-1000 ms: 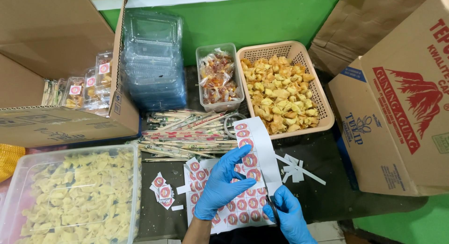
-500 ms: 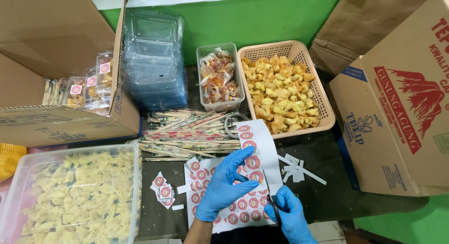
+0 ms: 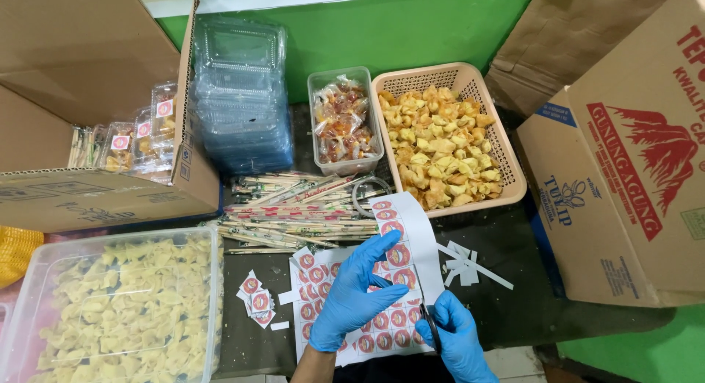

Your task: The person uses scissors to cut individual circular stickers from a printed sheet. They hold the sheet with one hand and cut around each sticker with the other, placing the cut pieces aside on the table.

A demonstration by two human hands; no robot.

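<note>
Both my hands wear blue gloves. My left hand grips a white sheet of round red stickers, pressing it over the dark table. My right hand is closed around dark scissors whose blades meet the sheet's lower right part. Several cut sticker squares lie just left of the sheet. White paper offcuts lie to its right.
Wrapped chopsticks lie above the sheet. Behind them: stacked clear clamshell boxes, a tub of sauce sachets, a basket of fried dumplings. A clear bin of dumplings sits left, with cardboard boxes left and right.
My left hand has shifted slightly on the sticker sheet and my right hand has moved the scissors a little along it. Everything else stays put.
</note>
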